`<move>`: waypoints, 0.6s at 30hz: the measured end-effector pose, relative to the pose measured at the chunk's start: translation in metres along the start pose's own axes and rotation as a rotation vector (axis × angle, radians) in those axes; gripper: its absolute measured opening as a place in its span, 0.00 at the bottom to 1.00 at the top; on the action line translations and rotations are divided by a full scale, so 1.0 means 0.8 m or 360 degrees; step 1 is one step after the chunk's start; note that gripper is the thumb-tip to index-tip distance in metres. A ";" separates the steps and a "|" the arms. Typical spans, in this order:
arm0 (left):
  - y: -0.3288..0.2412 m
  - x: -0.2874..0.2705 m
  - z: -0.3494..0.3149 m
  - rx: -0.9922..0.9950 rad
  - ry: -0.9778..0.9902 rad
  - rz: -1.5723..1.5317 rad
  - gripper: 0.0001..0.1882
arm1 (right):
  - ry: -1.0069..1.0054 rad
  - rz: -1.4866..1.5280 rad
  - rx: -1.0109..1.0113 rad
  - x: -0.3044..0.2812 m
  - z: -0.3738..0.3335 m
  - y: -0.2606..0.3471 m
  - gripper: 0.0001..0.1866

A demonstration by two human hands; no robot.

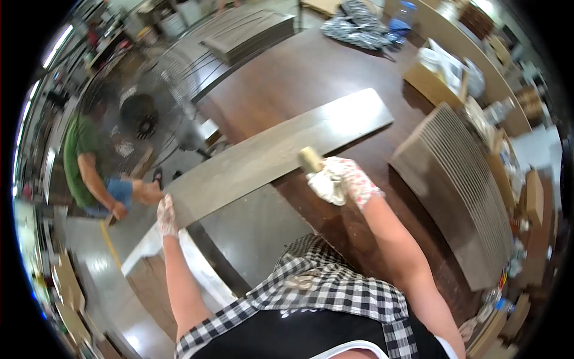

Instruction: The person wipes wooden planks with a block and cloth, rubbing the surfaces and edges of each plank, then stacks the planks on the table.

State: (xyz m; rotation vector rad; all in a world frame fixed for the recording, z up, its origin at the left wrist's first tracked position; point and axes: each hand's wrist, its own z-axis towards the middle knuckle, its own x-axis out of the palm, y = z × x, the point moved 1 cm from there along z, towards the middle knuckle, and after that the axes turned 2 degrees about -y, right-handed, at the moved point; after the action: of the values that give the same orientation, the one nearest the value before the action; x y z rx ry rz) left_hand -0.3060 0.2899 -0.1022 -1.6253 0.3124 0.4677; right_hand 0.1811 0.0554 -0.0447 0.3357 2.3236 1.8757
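Note:
A long grey-brown board [263, 146] lies slantwise across the brown table, its near-left end reaching past the table edge. At that end my left hand [168, 216], in a white patterned glove, grips the board's edge with its fingers together. My right hand [354, 179], in a similar glove, is closed around a crumpled white cloth [327, 186]. A tan block [310, 159], perhaps a sanding block, sticks out from the same hand beside the board's near long edge. Whether the block touches the board I cannot tell.
A stack of similar boards [457, 197] stands right on the brown table [257, 78]. Behind it are an open carton [427, 87] and a blue-capped bottle [402, 24]. Grey cloth [357, 27] lies at the back. Left stand a large fan [140, 110] and a person in green [84, 149].

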 end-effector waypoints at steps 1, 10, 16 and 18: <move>0.065 -0.042 0.021 0.0053 -0.0122 -0.0066 0.23 | -0.0220 -0.0612 0.0038 0.030 -0.006 0.034 0.14; -0.039 0.054 -0.097 -0.0046 0.0011 0.0392 0.27 | -0.0301 0.1132 0.0403 -0.057 0.005 -0.023 0.13; -0.022 0.069 -0.168 -0.0295 -0.0074 -0.0203 0.25 | -0.0240 0.1305 0.0564 -0.066 0.037 -0.027 0.15; -0.029 0.082 -0.176 -0.0414 -0.0232 -0.0241 0.26 | -0.0223 0.0945 0.0423 -0.062 0.039 -0.026 0.17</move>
State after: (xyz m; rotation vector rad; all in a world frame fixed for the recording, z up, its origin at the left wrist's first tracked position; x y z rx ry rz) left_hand -0.2215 0.1578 -0.1038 -1.8404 0.0181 0.5237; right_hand 0.2345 0.0682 -0.0737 1.2633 2.5580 1.6551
